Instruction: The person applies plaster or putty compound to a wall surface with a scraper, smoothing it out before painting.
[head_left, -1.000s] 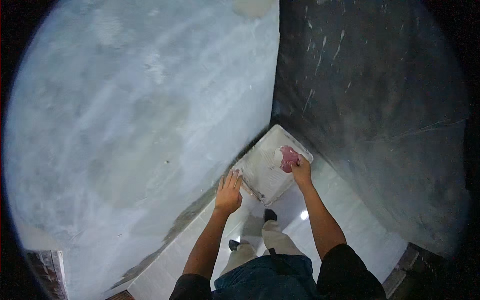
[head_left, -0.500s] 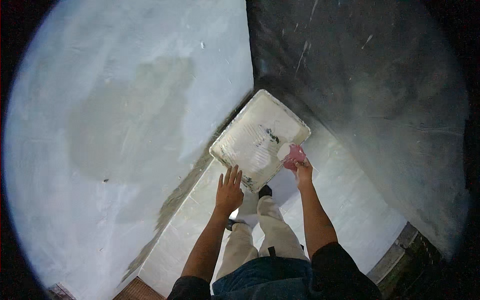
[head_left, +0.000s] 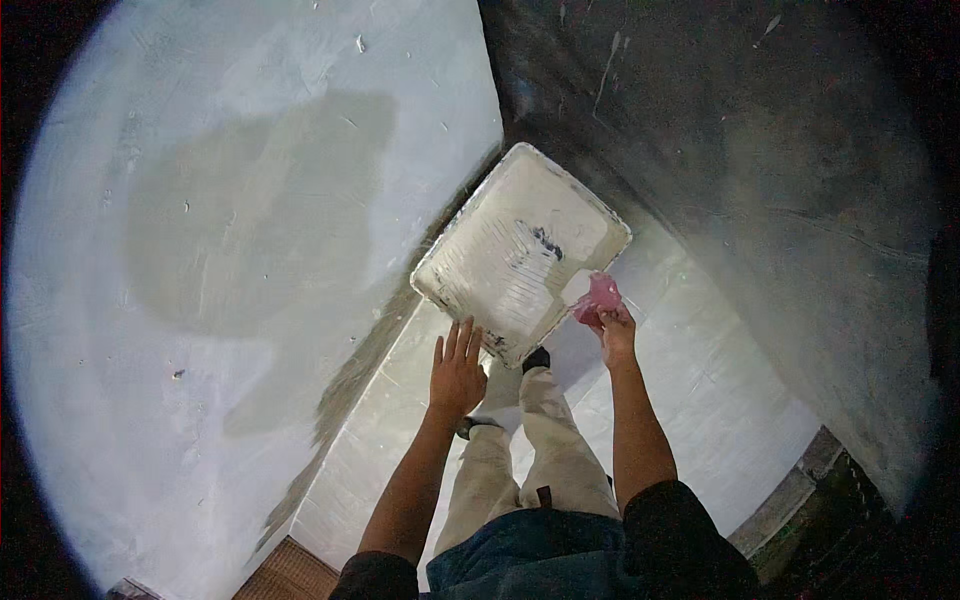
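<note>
A shallow white paint tray (head_left: 470,275) with a ribbed slope and whitish paint lies tilted across the corner in front of me. Dark smears mark its middle. At its near left edge, my left hand (head_left: 458,375) has its fingers stretched out, the tips next to the rim; whether they touch it I cannot tell. My right hand (head_left: 617,335) grips a pink crumpled-looking object (head_left: 600,293) beside the tray's near right edge. A pale patch adjoins this object over the rim, and its exact kind is unclear.
A pale wall (head_left: 300,60) with a grey damp-looking patch (head_left: 270,230) rises on the left. To the right is a dark wall (head_left: 740,150) with light streaks. My legs (head_left: 550,430) stand on a pale floor (head_left: 700,410), close to the tray. A brown grid panel (head_left: 290,575) shows at lower left.
The tray and both hands sit slightly higher in the picture, as the view has shifted a little. The pink object has drawn slightly nearer to me along the tray's right edge.
</note>
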